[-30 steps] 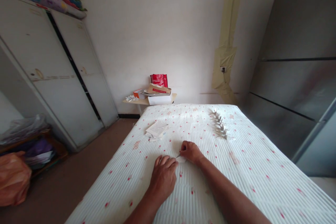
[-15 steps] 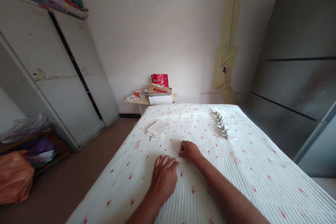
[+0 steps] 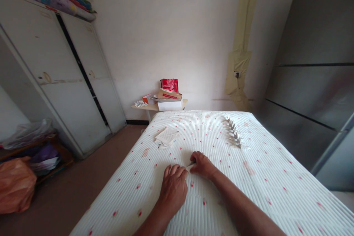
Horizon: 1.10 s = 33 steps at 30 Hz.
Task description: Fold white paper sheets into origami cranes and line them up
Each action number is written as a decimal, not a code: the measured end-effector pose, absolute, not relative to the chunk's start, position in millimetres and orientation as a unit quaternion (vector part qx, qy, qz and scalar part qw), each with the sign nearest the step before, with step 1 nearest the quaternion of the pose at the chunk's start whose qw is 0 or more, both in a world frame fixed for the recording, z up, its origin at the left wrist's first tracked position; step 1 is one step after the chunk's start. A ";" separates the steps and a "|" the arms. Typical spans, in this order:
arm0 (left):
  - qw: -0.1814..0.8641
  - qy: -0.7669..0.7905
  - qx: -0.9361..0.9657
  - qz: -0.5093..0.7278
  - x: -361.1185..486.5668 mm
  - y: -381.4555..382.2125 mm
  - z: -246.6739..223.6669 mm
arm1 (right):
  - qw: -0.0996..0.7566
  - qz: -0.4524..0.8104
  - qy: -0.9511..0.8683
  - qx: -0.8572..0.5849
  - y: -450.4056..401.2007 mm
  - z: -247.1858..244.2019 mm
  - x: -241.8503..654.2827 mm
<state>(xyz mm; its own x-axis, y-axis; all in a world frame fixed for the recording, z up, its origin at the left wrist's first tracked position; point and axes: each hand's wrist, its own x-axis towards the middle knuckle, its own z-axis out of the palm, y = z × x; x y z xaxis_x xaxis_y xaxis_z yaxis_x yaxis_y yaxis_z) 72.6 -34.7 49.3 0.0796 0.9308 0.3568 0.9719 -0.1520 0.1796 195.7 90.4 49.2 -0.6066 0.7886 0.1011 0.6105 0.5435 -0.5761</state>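
Observation:
On the white quilted bed cover (image 3: 132, 199) with red dots, my left hand (image 3: 174, 186) rests palm down, its fingertips against one end of a small folded paper piece (image 3: 190, 164). My right hand (image 3: 202, 165) grips the other end of that piece between thumb and fingers. Beyond my hands, to the left, lies a small stack of printed paper sheets (image 3: 166, 136). To the right, a row of several folded paper pieces (image 3: 232, 132) runs away from me.
Behind the bed's far edge, a small table (image 3: 151, 107) holds a white box (image 3: 170, 105), a red bag (image 3: 169, 84) and a pile of small white pieces (image 3: 140, 103). Grey cabinets (image 3: 74, 92) stand at left; an orange bag (image 3: 16, 186) is on the lower left.
My right hand has turned slightly and its fingers have curled over the paper piece, which now shows as a thin dark sliver. My left hand has barely moved.

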 end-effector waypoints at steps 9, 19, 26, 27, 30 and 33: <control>0.050 -0.666 -0.722 -0.182 74.9 -34.3 50.7 | 0.187 0.251 -0.835 -0.453 85.0 45.2 186.2; 0.077 -0.677 -0.708 -0.187 75.4 -34.3 50.5 | 0.195 0.314 -0.826 -0.425 97.7 48.1 198.3; 0.100 -0.686 -0.691 -0.202 74.0 -37.6 47.3 | 0.197 0.370 -0.799 -0.431 102.3 49.6 205.4; 0.108 -0.681 -0.694 -0.206 73.7 -37.5 46.6 | 0.199 0.371 -0.797 -0.433 102.9 49.1 204.9; 0.104 -0.645 -0.728 -0.207 72.8 -35.0 43.7 | 0.210 0.352 -0.797 -0.445 102.7 48.0 200.7; 0.072 -0.622 -0.757 -0.185 72.3 -30.9 41.3 | 0.226 0.311 -0.801 -0.460 99.2 47.0 194.2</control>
<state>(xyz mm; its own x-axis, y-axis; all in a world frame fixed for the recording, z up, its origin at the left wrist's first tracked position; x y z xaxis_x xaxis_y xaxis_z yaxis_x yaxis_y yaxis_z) 72.3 -30.9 41.3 0.1570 0.9160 0.3691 0.9692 -0.2147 0.1207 194.2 99.2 47.0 -0.4746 0.8769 0.0761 0.5963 0.3839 -0.7051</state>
